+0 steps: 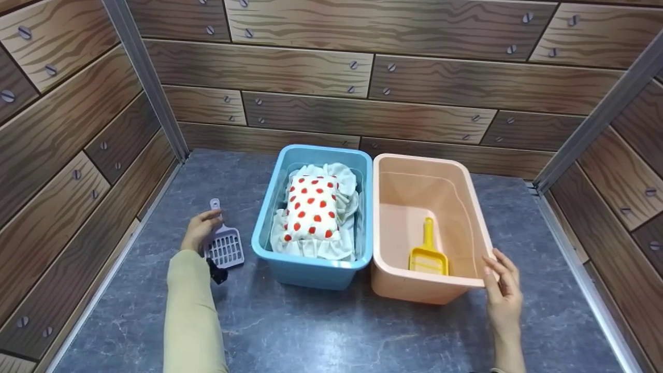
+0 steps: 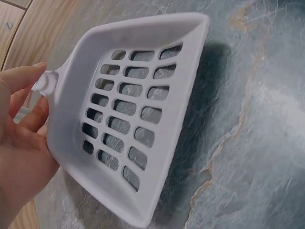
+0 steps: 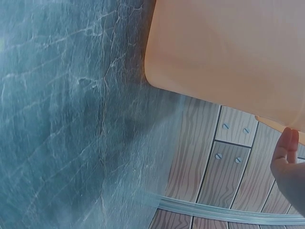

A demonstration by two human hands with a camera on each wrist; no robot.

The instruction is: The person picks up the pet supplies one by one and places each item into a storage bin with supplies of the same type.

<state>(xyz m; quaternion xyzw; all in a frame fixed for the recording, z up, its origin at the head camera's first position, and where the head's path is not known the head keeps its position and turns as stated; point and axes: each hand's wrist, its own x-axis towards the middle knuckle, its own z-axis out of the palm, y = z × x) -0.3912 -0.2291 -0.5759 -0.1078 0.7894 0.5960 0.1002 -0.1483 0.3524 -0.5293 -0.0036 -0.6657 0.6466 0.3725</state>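
My left hand [image 1: 199,230] grips the handle of a pale lavender litter scoop [image 1: 227,247], its slotted head tilted close over the floor at the left. In the left wrist view the scoop [image 2: 74,107] fills the middle, with thumb and fingers pinching the base of its handle. At the front right corner of a peach plastic bin [image 1: 414,287], my right hand [image 1: 503,287] holds the rim between thumb and fingers. Inside that bin lies a yellow scoop [image 1: 429,241], handle toward the back. The right wrist view shows the bin's outer wall [image 3: 224,52] and my fingertips at its rim.
A blue bin [image 1: 311,274] stands directly left of the peach one. It holds a white ruffled cloth [image 1: 344,178] with a strawberry-print cushion [image 1: 312,207] on top. Wood-patterned walls [image 1: 311,72] enclose the dark marbled floor [image 1: 290,336] on three sides.
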